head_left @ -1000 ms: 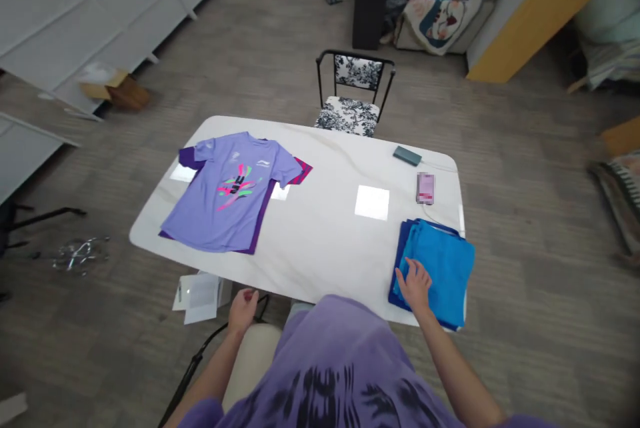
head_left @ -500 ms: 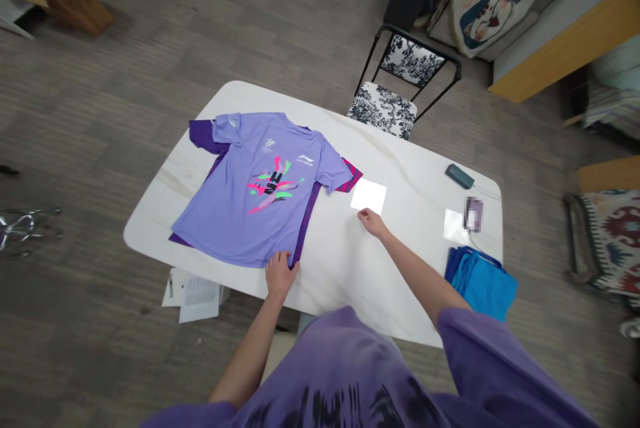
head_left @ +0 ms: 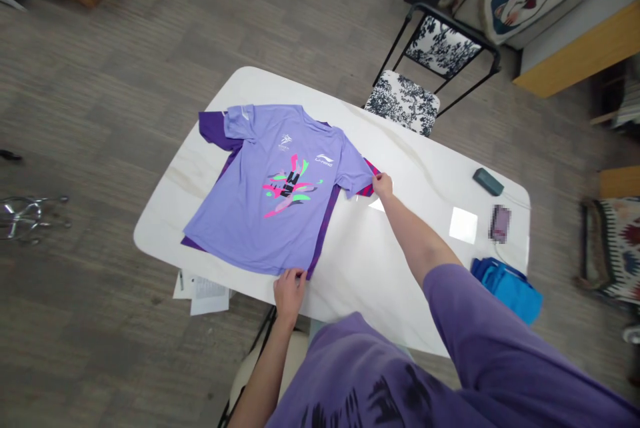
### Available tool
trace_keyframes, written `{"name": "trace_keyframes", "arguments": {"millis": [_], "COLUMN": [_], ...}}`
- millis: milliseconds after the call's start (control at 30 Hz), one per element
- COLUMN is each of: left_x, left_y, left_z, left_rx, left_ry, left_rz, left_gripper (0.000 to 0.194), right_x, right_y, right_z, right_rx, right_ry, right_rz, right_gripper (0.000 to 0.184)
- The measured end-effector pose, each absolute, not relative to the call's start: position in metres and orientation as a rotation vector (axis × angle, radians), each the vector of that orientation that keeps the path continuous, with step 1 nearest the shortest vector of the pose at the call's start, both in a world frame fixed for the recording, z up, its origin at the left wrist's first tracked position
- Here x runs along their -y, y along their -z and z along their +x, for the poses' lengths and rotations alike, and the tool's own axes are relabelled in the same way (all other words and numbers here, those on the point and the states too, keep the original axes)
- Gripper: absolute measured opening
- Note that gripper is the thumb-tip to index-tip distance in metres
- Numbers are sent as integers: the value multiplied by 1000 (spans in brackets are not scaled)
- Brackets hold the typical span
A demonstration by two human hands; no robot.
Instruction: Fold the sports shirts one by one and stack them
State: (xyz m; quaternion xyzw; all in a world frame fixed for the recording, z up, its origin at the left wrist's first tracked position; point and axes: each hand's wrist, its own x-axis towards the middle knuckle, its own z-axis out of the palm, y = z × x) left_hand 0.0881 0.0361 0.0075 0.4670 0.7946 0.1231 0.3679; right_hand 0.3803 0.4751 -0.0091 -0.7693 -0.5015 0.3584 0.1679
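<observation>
A lavender T-shirt (head_left: 240,195) with a bright print on its front lies spread on the white table (head_left: 420,281). Under it is a darker purple shirt (head_left: 215,131), whose edges and red-striped sleeve (head_left: 368,191) stick out at the sides. My left hand (head_left: 290,295) is at the lower right corner of the hem, fingertips closed on the lavender cloth. With pinched fingers, my right hand (head_left: 383,186) holds the tip of the lavender sleeve, beside the striped one. Whether either hand also grips the lower shirt, I cannot tell.
Blue folded cloth (head_left: 507,288), a dark case (head_left: 488,181) and a blurred-out object (head_left: 500,224) lie at the table's right end. A patterned chair (head_left: 404,101) stands against the far edge. Papers (head_left: 210,296) show below the near left edge.
My right hand has moved from the bare tabletop to the lavender sleeve and pinched it. My left hand stays at the hem corner. The camera view has shifted a little.
</observation>
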Motion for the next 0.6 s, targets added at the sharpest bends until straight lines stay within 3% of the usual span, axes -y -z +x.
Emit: {"name": "trace_keyframes", "arguments": {"millis": [300,600], "left_x": [-35,-23], "left_y": [-45,-88], "left_z": [63,124], "left_rx": [-1930,-1939], "left_ry": [-587,-259], "left_rz": [1000,1349], "left_gripper": [34,31], "right_x": [-487,-493], "right_y": [10,26], "right_z": [410,462], "right_rx": [1316,1465], "right_ry": [-1050,-1009], "right_rz": [-2056,-1859], "right_gripper": [33,34]}}
